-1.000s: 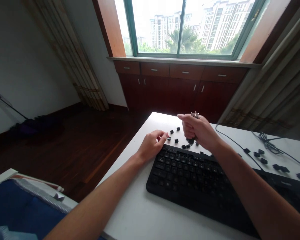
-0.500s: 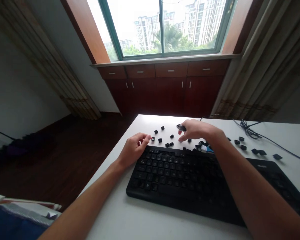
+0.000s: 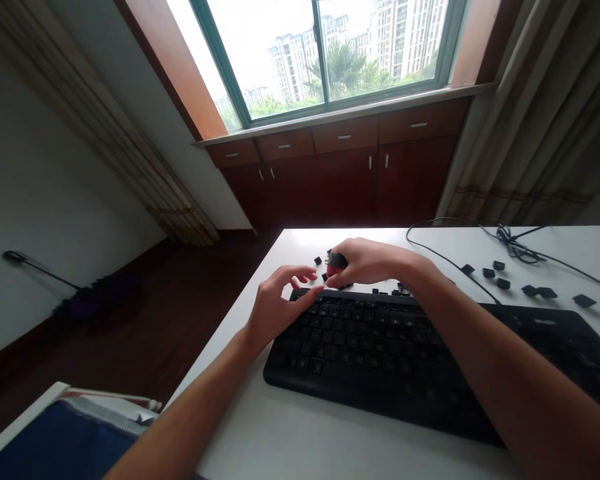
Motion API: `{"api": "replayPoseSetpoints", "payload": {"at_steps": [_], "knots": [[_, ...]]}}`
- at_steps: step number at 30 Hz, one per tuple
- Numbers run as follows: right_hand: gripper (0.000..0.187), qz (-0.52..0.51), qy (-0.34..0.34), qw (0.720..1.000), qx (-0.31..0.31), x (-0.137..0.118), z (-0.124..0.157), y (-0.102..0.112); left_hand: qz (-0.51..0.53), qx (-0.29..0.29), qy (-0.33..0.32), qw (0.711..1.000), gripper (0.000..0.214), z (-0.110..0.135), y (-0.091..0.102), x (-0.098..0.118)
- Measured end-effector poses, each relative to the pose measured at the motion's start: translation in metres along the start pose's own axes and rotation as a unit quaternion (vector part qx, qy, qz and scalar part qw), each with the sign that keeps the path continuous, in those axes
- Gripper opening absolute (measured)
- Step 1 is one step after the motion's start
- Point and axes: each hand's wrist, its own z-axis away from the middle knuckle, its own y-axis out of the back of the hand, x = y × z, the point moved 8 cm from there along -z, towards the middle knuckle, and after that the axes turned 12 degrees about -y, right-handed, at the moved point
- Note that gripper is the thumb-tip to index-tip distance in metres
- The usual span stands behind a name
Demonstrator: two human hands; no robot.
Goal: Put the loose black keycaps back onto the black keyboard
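Entry: the right hand (image 3: 375,261) is pinching a small dark piece (image 3: 335,259) just beyond the far-left corner of the keyboard (image 3: 355,347). The left hand (image 3: 275,307) is hovering half-open beside it, holding nothing. Risk: so slight a pinch may be letting the piece slip among the loose keycaps (image 3: 503,283) lying on the tabletop (image 3: 290,427).
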Motion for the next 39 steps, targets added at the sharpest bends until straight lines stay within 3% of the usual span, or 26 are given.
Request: {"api": "replayPoseSetpoints", "payload": {"at_steps": [6, 13, 19, 25, 30, 39], "knots": [[0.027, -0.009, 0.024, 0.999, 0.020, -0.004, -0.003, -0.001, -0.003, -0.015, -0.053, 0.998, 0.013, -0.001, -0.001, 0.011], [0.033, -0.006, 0.022, 1.000, -0.016, -0.006, 0.000, -0.006, -0.005, -0.006, -0.004, 1.000, 0.015, 0.001, 0.000, 0.004], [0.027, 0.002, 0.021, 0.999, -0.037, -0.007, 0.006, -0.003, 0.002, -0.022, -0.026, 0.999, 0.012, 0.001, -0.003, 0.009], [0.024, 0.014, 0.026, 0.999, -0.031, -0.007, 0.008, 0.000, 0.020, -0.039, -0.018, 0.999, 0.013, 0.000, -0.006, 0.007], [0.023, -0.005, 0.037, 0.999, 0.011, -0.010, 0.009, 0.005, 0.047, -0.053, -0.004, 0.997, 0.013, 0.001, -0.008, 0.004], [0.023, 0.001, 0.082, 0.997, -0.002, -0.014, 0.009, 0.002, 0.080, -0.079, 0.001, 0.994, 0.016, 0.002, -0.013, 0.004]]}}
